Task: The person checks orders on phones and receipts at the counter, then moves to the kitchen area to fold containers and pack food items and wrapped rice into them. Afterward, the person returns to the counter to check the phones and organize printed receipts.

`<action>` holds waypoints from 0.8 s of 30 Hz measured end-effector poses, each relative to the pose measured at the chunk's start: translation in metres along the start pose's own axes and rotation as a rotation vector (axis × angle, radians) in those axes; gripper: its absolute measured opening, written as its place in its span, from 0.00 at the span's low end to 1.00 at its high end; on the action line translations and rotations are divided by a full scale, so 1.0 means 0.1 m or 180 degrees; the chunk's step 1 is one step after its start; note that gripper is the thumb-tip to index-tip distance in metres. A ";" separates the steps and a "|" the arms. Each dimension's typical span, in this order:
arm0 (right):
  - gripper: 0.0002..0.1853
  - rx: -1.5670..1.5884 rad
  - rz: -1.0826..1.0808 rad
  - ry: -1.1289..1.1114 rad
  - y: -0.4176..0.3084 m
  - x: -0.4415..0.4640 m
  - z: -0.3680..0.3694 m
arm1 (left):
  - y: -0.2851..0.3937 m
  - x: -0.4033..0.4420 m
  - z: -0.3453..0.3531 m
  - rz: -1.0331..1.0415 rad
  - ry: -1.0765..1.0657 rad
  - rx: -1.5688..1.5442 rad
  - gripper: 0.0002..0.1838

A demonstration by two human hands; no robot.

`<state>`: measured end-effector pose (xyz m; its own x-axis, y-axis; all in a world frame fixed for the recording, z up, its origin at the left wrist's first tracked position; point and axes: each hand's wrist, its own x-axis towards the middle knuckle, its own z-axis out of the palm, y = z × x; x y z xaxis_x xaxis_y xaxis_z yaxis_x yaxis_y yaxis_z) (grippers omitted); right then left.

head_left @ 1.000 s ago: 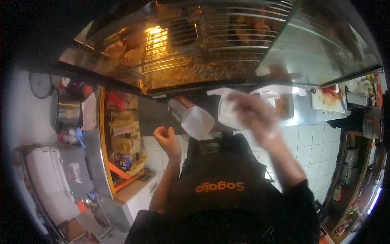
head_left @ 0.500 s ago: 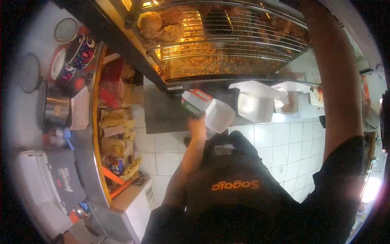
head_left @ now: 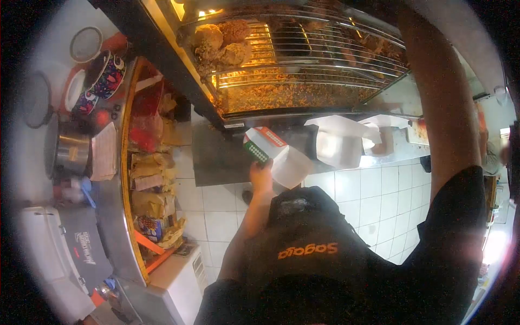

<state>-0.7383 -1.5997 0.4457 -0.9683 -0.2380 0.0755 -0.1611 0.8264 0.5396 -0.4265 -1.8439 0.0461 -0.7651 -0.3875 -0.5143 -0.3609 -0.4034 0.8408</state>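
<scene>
My left hand [head_left: 261, 176] grips a white takeaway box [head_left: 265, 142] with orange and green printed sides, its fingers closed on the near edge. The box's white lid [head_left: 292, 167] hangs open toward my body. My right arm stretches up past the right side of a heated display cabinet [head_left: 303, 111], and the hand is beyond the top of the view. Inside the cabinet, breaded fried chicken pieces [head_left: 225, 46] sit on a wire rack [head_left: 260, 51]. On the steel counter [head_left: 211, 157] below, an open white box [head_left: 338, 143] stands to the right of the held one, with another open box [head_left: 383, 142] beside it.
A side table [head_left: 122, 211] at left carries a metal pot [head_left: 73, 149], a patterned bowl [head_left: 111, 76], lids and papers. Its lower shelf holds paper bags [head_left: 151, 179]. A white appliance [head_left: 179, 276] stands near my left side. The floor is white tile [head_left: 374, 200].
The view has shifted slightly. My left hand still holds the takeaway box, which sits a little lower in view. My right arm remains raised toward the cabinet.
</scene>
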 end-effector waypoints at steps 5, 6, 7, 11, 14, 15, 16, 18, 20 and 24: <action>0.20 -0.0033 0.0042 -0.0020 0.06 0.01 0.01 | 0.11 -0.06 -0.03 -0.0316 -0.0216 -0.1028 0.20; 0.20 -0.0031 0.0063 -0.0029 0.06 0.00 0.02 | 0.15 -0.09 -0.02 -0.0301 -0.0222 -0.1044 0.20; 0.20 -0.0017 0.0082 0.0002 0.09 0.01 0.00 | 0.20 -0.11 -0.01 -0.0446 -0.0387 -0.1034 0.20; 0.19 0.0022 0.0154 -0.0023 0.07 -0.05 0.04 | 0.45 -0.27 0.08 -0.0950 -0.1083 -0.1294 0.23; 0.19 0.0041 0.0214 -0.0017 0.07 -0.08 0.07 | 0.75 -0.48 0.19 -0.0739 -0.1496 -0.1263 0.24; 0.19 0.0030 0.0232 -0.0029 0.07 -0.09 0.08 | 0.80 -0.51 0.24 -0.0710 -0.1502 -0.1232 0.24; 0.19 0.0029 0.0241 -0.0028 0.07 -0.10 0.09 | 0.86 -0.54 0.27 -0.0713 -0.1500 -0.1230 0.24; 0.19 0.0008 0.0264 -0.0047 0.08 -0.11 0.11 | 1.03 -0.64 0.32 -0.0544 -0.1800 -0.1303 0.23; 0.18 -0.0001 0.0302 -0.0049 0.08 -0.14 0.12 | 1.22 -0.73 0.39 -0.0534 -0.1737 -0.1280 0.23; 0.18 -0.0039 0.0340 -0.0057 0.08 -0.17 0.12 | 1.43 -0.83 0.49 -0.0458 -0.1705 -0.1405 0.23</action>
<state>-0.7253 -1.5826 0.4383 -0.9831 -0.1395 0.1182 -0.0544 0.8402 0.5395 -0.4409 -1.8284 0.2171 -0.9241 0.1102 -0.3660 -0.3150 -0.7621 0.5656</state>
